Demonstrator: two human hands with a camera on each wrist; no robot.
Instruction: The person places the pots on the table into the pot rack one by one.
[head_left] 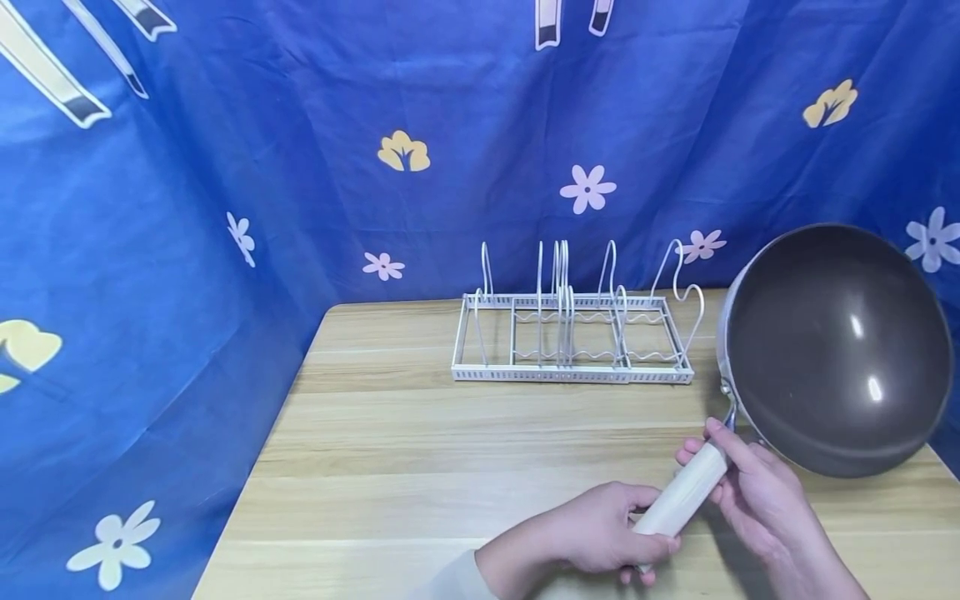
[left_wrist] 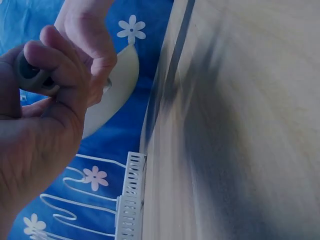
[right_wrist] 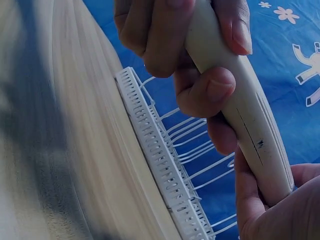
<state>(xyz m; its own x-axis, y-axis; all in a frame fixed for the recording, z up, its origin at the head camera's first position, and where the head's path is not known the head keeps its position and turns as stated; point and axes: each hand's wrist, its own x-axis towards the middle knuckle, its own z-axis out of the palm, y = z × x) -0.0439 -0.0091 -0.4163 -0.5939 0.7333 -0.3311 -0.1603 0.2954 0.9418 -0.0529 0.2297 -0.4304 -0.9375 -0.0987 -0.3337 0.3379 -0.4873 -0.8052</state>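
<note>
While both hands grip its cream handle, the dark wok hangs tilted above the table's right edge, bowl facing the camera. Left hand wraps the handle's butt end; right hand clasps it nearer the bowl. White wire rack stands behind, apart from the wok.

A pan is held above the table by its handle, gripped between the left hand and the right hand. A wire rack is set beyond both hands, left of the pan.
</note>
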